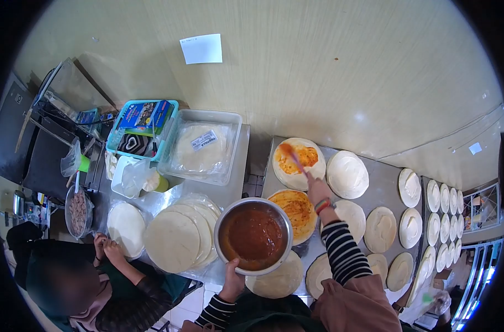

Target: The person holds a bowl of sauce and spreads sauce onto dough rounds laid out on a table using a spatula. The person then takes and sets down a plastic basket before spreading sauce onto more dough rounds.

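A pale, grained wall [296, 66] spans the back, bearing a white sheet [201, 48] and, far right, a smaller slip [475, 148] — soft glints of light between. Two steel tables [383, 187] flank a narrow gap; light floor tiles [191, 302] show below. Dark cabinets [7, 130] stand left; bright bars [476, 282] — window or gate, unclear — stand right.

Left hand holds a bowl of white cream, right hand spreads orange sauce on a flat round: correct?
No, not cream: in the head view, the left hand holds a bowl of reddish sauce; the right hand spreads orange sauce on a flat round.
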A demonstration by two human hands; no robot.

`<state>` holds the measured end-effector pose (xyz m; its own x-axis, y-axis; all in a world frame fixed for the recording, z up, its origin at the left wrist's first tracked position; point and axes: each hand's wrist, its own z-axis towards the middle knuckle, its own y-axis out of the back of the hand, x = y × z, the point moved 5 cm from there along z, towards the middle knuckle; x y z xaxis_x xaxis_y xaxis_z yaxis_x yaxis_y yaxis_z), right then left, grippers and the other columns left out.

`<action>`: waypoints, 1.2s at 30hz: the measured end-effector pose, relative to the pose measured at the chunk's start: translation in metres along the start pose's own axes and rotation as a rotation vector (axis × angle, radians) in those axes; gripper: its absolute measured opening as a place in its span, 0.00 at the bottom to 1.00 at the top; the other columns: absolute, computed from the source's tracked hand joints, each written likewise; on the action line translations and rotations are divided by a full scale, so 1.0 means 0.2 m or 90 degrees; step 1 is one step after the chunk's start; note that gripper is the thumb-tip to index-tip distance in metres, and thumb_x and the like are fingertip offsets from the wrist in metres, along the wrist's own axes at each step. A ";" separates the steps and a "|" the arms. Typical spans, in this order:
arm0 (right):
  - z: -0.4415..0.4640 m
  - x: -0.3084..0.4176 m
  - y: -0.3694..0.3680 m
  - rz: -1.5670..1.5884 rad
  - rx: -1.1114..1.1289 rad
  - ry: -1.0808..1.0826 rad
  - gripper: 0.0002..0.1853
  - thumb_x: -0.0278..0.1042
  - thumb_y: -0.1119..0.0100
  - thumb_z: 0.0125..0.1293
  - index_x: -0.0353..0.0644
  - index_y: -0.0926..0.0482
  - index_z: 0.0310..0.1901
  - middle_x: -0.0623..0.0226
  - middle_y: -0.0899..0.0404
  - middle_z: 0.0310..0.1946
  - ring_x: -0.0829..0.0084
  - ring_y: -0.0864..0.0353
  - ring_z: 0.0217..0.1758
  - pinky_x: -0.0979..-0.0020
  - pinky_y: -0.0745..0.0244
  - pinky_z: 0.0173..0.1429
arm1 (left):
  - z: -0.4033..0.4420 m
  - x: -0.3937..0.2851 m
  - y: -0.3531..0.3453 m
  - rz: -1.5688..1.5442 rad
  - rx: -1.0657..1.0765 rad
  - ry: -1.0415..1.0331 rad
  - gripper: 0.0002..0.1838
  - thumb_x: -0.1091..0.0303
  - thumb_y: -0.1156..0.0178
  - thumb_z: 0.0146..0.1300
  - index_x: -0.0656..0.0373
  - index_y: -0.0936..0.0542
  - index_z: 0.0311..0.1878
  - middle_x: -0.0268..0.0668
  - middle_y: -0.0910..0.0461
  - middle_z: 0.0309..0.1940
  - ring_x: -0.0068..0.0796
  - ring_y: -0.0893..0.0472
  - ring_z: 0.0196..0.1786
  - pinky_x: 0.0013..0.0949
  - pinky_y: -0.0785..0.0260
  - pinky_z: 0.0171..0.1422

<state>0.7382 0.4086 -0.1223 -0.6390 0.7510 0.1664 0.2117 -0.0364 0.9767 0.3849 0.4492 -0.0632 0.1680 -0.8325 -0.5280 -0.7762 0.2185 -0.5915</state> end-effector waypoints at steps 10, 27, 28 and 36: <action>-0.40 -0.06 0.14 0.147 -0.089 -0.030 0.17 0.36 0.55 0.59 0.52 0.29 0.51 0.54 0.25 0.28 0.54 0.25 0.30 0.56 0.30 0.32 | 0.04 -0.04 -0.05 -0.018 0.009 -0.019 0.26 0.57 0.53 0.56 0.59 0.39 0.57 0.39 0.37 0.56 0.34 0.37 0.59 0.37 0.50 0.66; -0.47 -0.16 0.03 0.115 -0.117 -0.070 0.20 0.31 0.51 0.56 0.58 0.30 0.52 0.58 0.26 0.30 0.56 0.24 0.29 0.58 0.28 0.31 | 0.03 -0.04 -0.16 -0.031 0.001 -0.030 0.25 0.59 0.53 0.56 0.62 0.37 0.55 0.40 0.35 0.54 0.35 0.36 0.58 0.38 0.49 0.65; -0.43 -0.18 0.02 0.073 -0.084 -0.097 0.20 0.31 0.52 0.56 0.58 0.31 0.52 0.58 0.26 0.32 0.56 0.24 0.30 0.59 0.28 0.33 | 0.02 -0.05 -0.17 -0.040 0.001 -0.017 0.25 0.59 0.53 0.56 0.62 0.37 0.55 0.41 0.34 0.53 0.36 0.36 0.58 0.38 0.49 0.65; -0.33 -0.10 0.09 0.112 -0.087 -0.013 0.21 0.30 0.53 0.56 0.54 0.33 0.54 0.56 0.25 0.35 0.56 0.23 0.32 0.57 0.28 0.32 | 0.05 0.00 -0.09 0.002 0.000 -0.018 0.26 0.57 0.53 0.56 0.58 0.39 0.57 0.39 0.37 0.56 0.34 0.38 0.59 0.38 0.50 0.66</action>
<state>0.7066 0.3498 -0.1001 -0.5860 0.7378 0.3350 0.2153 -0.2567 0.9422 0.4059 0.4499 -0.0587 0.1827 -0.8172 -0.5466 -0.7764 0.2211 -0.5902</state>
